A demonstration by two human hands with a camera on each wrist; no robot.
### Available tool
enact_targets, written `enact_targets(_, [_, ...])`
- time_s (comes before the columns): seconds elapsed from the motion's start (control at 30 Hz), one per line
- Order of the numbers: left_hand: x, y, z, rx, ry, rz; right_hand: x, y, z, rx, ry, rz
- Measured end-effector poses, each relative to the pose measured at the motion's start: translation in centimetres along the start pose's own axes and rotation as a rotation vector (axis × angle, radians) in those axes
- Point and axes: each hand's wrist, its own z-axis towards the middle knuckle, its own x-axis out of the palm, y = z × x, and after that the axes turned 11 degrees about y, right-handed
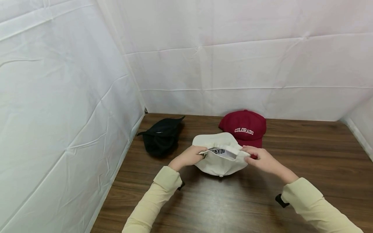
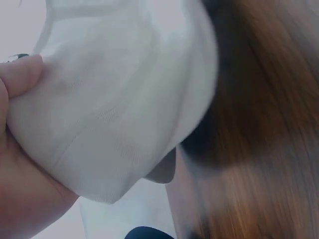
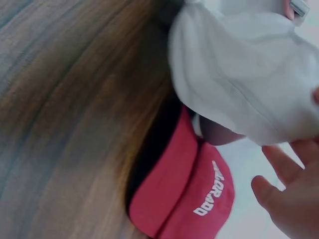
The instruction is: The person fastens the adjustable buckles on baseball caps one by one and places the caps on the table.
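Note:
Both hands hold a white cap (image 1: 221, 166) above the wooden table. Its brim points away from me and its crown button faces me. Through the opening under the strap, dark upside-down letters show, partly hidden. My left hand (image 1: 188, 156) pinches the cap's left edge; in the left wrist view the thumb of the left hand (image 2: 30, 194) lies over the fabric. At the right edge, my right hand (image 1: 263, 159) grips the cap between thumb and fingers. In the right wrist view, some fingers (image 3: 281, 167) of that hand are spread below the edge.
A dark red cap (image 1: 244, 124) with white "COLORADO" lettering sits just behind the white cap, partly covered by it and the right hand. To the left lies a black cap (image 1: 160, 137). White cloth walls (image 1: 233, 71) stand behind and beside the wooden table (image 1: 314, 152).

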Motion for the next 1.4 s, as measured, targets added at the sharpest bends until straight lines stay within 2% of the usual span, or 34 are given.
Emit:
enact_targets(0.2, [-0.5,-0.6,0.4,-0.016,0.015,-0.142,0.0,1.3,0.3,-0.046,0.170,-0.064])
enact_targets(0.37, [-0.7,-1.2,0.7,0.054,0.052,-0.217,0.1,2.6,0.6,-0.089,0.262,-0.103])
enact_targets(0.47, [-0.7,-1.4,0.9,0.097,0.077,-0.268,0.0,3.1,0.8,-0.106,0.319,-0.071])
enact_targets(0.57, [-0.7,-1.6,1.1,0.125,0.096,-0.311,-0.2,3.1,0.8,-0.077,0.395,0.048])
enact_targets(0.7, [-0.8,-1.7,1.0,0.132,0.097,-0.345,-0.7,2.6,0.7,-0.053,0.482,0.293])
enact_targets(0.87, [-0.7,-1.7,0.9,0.096,0.075,-0.373,-0.9,1.0,0.6,-0.119,0.524,0.603])
enact_targets(1.0, [-0.9,-2.2,0.5,0.072,0.069,-0.411,-0.8,-0.3,0.4,-0.157,0.550,0.801])
enact_targets(1.2, [-2.1,-3.8,-0.9,0.107,0.071,-0.497,-0.7,-0.9,0.4,-0.139,0.562,0.950])
enact_targets(1.3, [-2.2,-3.8,-1.1,0.121,0.073,-0.517,-0.8,-1.0,0.5,-0.146,0.578,1.005])
enact_targets(1.4, [-1.9,-3.5,-1.0,0.151,0.072,-0.498,-0.9,-0.8,0.6,-0.137,0.590,1.017])
